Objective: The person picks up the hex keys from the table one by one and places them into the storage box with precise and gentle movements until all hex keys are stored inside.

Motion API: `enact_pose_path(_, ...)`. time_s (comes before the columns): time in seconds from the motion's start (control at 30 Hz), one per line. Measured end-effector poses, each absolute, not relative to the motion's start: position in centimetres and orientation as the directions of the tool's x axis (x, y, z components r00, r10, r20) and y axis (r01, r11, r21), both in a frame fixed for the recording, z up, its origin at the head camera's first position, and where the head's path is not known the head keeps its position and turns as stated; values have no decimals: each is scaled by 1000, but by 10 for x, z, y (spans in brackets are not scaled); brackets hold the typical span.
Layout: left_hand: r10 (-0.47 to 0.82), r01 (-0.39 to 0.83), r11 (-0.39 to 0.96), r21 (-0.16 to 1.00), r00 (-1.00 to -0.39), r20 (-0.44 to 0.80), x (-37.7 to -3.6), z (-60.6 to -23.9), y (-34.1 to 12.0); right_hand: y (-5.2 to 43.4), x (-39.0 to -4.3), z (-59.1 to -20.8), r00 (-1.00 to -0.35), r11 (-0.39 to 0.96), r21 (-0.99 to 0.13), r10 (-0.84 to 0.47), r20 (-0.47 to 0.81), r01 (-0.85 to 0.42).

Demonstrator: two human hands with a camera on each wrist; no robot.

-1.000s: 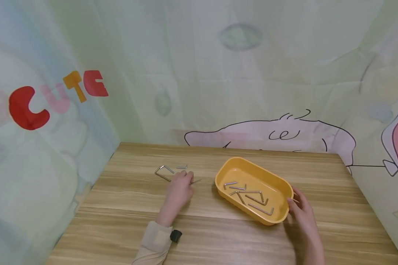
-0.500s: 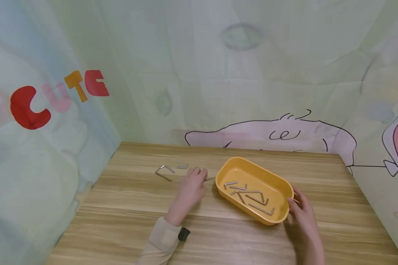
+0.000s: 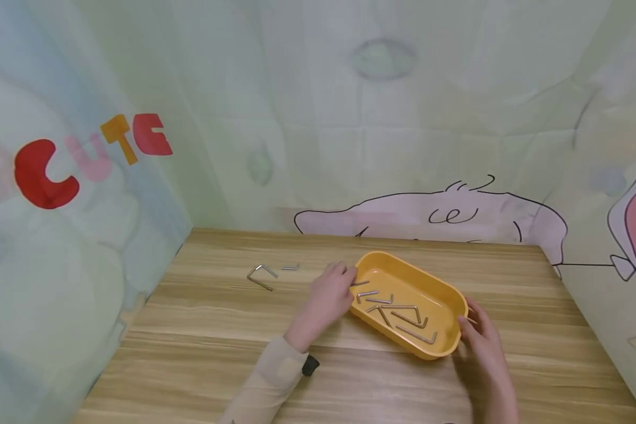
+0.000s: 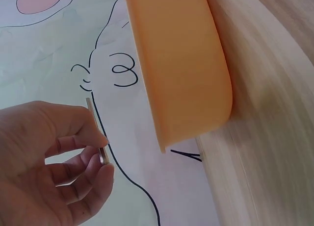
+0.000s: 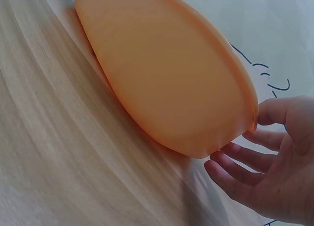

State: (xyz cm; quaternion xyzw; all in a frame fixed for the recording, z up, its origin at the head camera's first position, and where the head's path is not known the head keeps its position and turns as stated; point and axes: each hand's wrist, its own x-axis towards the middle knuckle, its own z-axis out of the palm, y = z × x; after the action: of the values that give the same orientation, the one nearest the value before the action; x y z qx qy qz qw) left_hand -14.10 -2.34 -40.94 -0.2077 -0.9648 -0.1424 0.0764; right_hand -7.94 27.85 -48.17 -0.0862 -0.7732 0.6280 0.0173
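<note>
In the left wrist view, my left hand (image 4: 64,157) pinches a hex key (image 4: 90,107) between thumb and fingertips. Seen from the head, that left hand (image 3: 325,300) is at the left end of a yellow plastic tray (image 3: 434,291), and the key's shaft (image 3: 361,283) reaches in over the rim. Several L-shaped hex keys (image 3: 416,334) lie inside the tray. My right hand (image 3: 484,338) holds the tray's right end; the right wrist view has the thumb at the rim and the fingers (image 5: 235,173) curled below it.
Left of the tray, a few hex keys lie on the wooden table (image 3: 201,330): a longer one (image 3: 259,283), one touching it (image 3: 268,271) and a short one (image 3: 291,268). A printed cloth backdrop (image 3: 318,147) stands along the table's back and sides.
My left hand has carried the hex key rightward from beside the loose keys to the tray's left rim. The right hand and tray stay in place.
</note>
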Motion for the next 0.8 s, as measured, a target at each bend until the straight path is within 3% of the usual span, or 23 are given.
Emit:
enact_pose_path(0.33, 435, 458, 862, 215, -888, 149, -161, -411, -8, 279, -81, -482, -986, 243, -966, 157, -50, 88)
enact_pose_path(0.8, 477, 481, 854, 198, -876, 72, -184, -427, 10, 277, -80, -480, -982, 194, -972, 161, -98, 129)
